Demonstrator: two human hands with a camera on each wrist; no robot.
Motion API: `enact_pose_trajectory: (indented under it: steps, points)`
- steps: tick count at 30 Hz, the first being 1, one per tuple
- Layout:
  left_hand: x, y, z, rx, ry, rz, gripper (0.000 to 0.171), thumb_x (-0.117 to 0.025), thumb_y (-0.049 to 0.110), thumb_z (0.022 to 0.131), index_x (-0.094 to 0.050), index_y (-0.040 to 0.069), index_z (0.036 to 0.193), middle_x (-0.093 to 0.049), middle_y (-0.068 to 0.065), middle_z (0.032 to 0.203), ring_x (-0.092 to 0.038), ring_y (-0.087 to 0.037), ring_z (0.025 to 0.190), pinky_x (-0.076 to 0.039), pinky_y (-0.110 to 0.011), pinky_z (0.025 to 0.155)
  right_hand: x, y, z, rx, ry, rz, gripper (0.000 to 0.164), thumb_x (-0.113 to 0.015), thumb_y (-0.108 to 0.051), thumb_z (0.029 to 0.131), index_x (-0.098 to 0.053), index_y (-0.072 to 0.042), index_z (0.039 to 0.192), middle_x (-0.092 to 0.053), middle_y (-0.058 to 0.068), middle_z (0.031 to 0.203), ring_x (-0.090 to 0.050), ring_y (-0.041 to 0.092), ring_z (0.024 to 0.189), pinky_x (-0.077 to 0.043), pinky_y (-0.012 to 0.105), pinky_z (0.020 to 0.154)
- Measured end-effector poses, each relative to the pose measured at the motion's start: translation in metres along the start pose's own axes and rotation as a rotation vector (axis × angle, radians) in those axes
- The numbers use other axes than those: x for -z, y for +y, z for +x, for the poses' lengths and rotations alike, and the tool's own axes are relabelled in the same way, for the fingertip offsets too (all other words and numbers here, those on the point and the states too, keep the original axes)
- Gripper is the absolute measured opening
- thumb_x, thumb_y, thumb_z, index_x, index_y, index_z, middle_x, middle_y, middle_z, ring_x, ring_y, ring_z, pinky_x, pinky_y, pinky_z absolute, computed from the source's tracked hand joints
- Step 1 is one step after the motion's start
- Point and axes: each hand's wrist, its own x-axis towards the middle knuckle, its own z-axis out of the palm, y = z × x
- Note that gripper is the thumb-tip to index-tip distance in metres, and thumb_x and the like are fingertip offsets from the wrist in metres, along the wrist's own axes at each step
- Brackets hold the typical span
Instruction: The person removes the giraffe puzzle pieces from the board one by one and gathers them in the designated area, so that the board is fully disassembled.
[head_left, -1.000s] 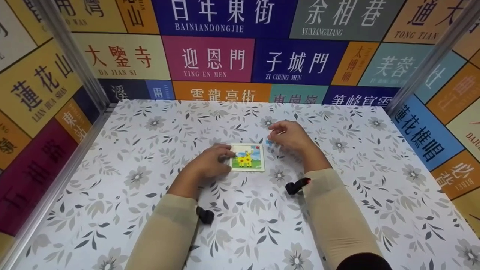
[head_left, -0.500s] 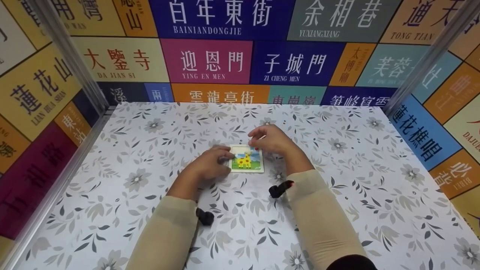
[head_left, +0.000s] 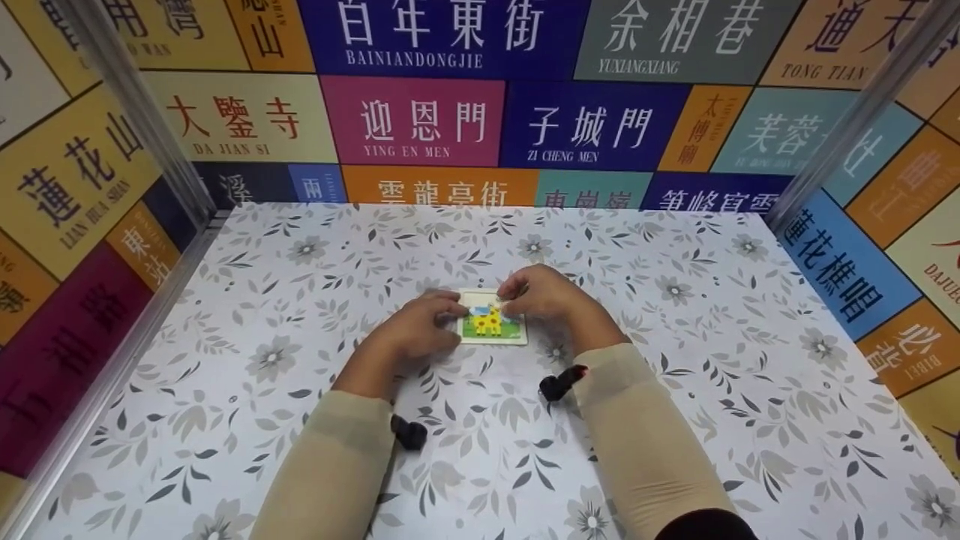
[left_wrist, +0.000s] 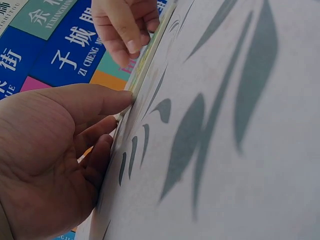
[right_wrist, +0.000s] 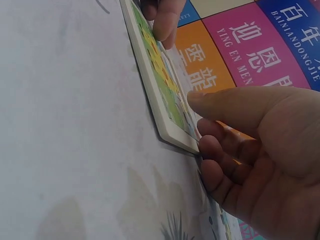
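A small giraffe picture puzzle (head_left: 491, 328) in a white frame lies flat on the table. Its upper left part shows bare cream board. My left hand (head_left: 420, 322) holds the frame's left edge, thumb at the lower corner and fingers higher up; the left wrist view has its thumb tip right at the edge. Over the puzzle's upper right part is my right hand (head_left: 547, 292), its thumb and fingers bent inward and hiding that corner. In the right wrist view the thumb (right_wrist: 220, 102) reaches over the frame's rim. Cannot tell whether a piece sits between these fingertips.
A white tabletop (head_left: 300, 450) printed with grey leaves and flowers surrounds the puzzle. Colourful panels with Chinese lettering (head_left: 416, 120) form walls behind and at both sides. A small dark device (head_left: 409, 433) sits on the left sleeve, another dark device (head_left: 562, 382) on the right.
My right hand has come leftward from beside the puzzle, where a small blue piece showed at its fingertips, to over the upper right part. My left hand has stayed at the frame.
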Motion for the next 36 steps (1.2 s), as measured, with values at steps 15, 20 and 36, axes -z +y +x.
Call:
enact_pose_trajectory:
  steps: [15, 20, 36]
  points:
    - [-0.0008, 0.0001, -0.0018, 0.021, 0.007, -0.023, 0.051, -0.074, 0.022, 0.092, -0.068, 0.025, 0.143, -0.042, 0.009, 0.170, -0.029, -0.026, 0.165, -0.024, -0.050, 0.136, -0.0011, -0.0014, -0.0020, 0.025, -0.020, -0.081, 0.020, -0.081, -0.017, 0.092, -0.081, -0.018, 0.112, -0.076, 0.003, 0.114, -0.067, 0.022, 0.107, -0.056, 0.042, 0.100]
    - [-0.0007, -0.0004, -0.0015, 0.011, 0.004, -0.012, 0.050, -0.073, 0.022, 0.093, -0.069, 0.025, 0.143, -0.042, 0.008, 0.170, -0.030, -0.025, 0.164, -0.025, -0.049, 0.135, -0.0015, -0.0020, -0.0017, 0.007, -0.015, -0.077, 0.018, -0.081, -0.017, 0.092, -0.078, -0.018, 0.110, -0.072, 0.003, 0.117, -0.064, 0.022, 0.109, -0.054, 0.042, 0.101]
    - [-0.0013, 0.0019, -0.0025, 0.030, 0.006, -0.036, 0.051, -0.074, 0.021, 0.093, -0.069, 0.024, 0.143, -0.043, 0.009, 0.170, -0.030, -0.024, 0.164, -0.026, -0.047, 0.135, -0.0027, -0.0032, -0.0024, 0.067, 0.017, -0.083, 0.021, -0.081, -0.013, 0.090, -0.078, -0.018, 0.110, -0.066, 0.006, 0.115, -0.059, 0.024, 0.103, -0.051, 0.041, 0.093]
